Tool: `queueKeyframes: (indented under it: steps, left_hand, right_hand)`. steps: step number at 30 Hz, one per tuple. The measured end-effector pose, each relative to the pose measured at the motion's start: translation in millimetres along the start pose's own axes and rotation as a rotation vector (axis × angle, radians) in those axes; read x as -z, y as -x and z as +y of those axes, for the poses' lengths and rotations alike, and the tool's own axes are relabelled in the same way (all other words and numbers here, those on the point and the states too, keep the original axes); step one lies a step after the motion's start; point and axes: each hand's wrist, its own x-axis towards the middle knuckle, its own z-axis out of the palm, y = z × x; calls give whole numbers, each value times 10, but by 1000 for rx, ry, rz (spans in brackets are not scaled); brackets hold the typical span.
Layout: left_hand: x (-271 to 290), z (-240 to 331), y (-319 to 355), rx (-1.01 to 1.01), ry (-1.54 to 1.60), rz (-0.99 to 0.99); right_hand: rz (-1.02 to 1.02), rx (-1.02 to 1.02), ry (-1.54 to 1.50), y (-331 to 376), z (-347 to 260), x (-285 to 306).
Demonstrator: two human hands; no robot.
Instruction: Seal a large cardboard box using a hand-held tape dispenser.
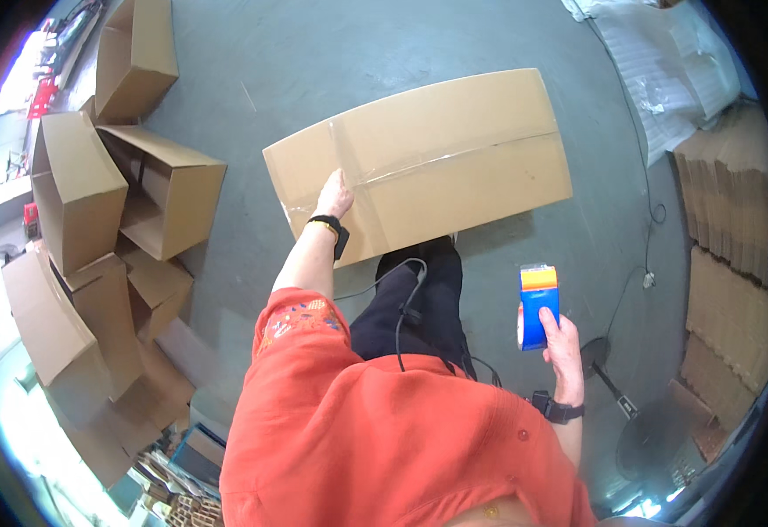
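Note:
A large closed cardboard box (pixel 463 132) stands in front of my legs, its long side tilted. Clear tape runs along the seam of its top face, and a wider strip crosses near its left end. My left hand (pixel 335 195) rests against that left part, over the crossing strip, with its fingers drawn together. Whether anything is pinched in them is hidden. Off to the right, apart from the box, my right hand (pixel 563 344) grips a blue and orange tape dispenser (pixel 537 309) with a tape roll in it.
Several open cardboard boxes (pixel 81 193) are piled at the left. Stacks of flattened cardboard (pixel 726 193) stand along the right, below white wrapping sheets (pixel 665 70). A thin cable (pixel 647 211) trails over the grey floor (pixel 252 53). Another cable (pixel 421 272) hangs in front of me.

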Motion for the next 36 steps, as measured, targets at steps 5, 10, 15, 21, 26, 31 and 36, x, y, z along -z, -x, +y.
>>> queueKeyframes:
  steps: [5, 10, 15, 21, 26, 31, 36]
  left_hand:
    - [-235, -417, -597, -20, -154, 108]
    - [-395, -598, -1078, 39, -250, 151]
    - [-319, -254, -1141, 182, -235, 163]
    - [-307, -138, -1148, 196, -459, 137]
    - [-7, -6, -1191, 290, -364, 102]
    - [-113, -190, -1342, 340, -356, 223]
    - [51, -121, -1529, 393, -268, 159]
  right_hand:
    - [-48, 33, 53, -335, -292, 30]
    - [-59, 41, 100, -578, -484, 40]
    - [-106, 39, 67, -811, -544, -31]
    - [-156, 104, 86, -978, -626, -162]
    - [-178, 34, 91, -926, -866, -198]
    - [-166, 30, 99, -917, -866, -205]
    - [-157, 74, 149, -853, -928, -205]
